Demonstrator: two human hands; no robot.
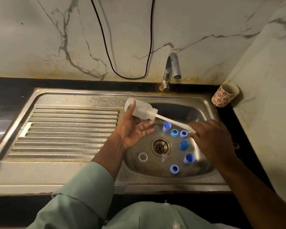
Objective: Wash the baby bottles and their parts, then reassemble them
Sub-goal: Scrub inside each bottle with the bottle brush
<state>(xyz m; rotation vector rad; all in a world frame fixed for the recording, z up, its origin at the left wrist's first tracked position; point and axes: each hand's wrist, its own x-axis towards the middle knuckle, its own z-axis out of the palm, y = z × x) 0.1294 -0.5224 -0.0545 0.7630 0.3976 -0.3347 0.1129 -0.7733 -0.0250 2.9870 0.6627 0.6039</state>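
Note:
My left hand holds a clear, soapy baby bottle on its side over the sink's left rim, thumb up along its base, fingers under it. A white bottle brush is pushed into the bottle's mouth; my right hand grips the far end of its handle. In the steel sink basin lie several blue caps and rings: a cap, two rings, a domed cap, another cap and a ring. A clear ring lies left of the drain.
The ribbed draining board lies to the left. A curved tap stands behind the basin, no water running. A red-patterned cup leans at the back right corner. A black cable hangs down the marble wall.

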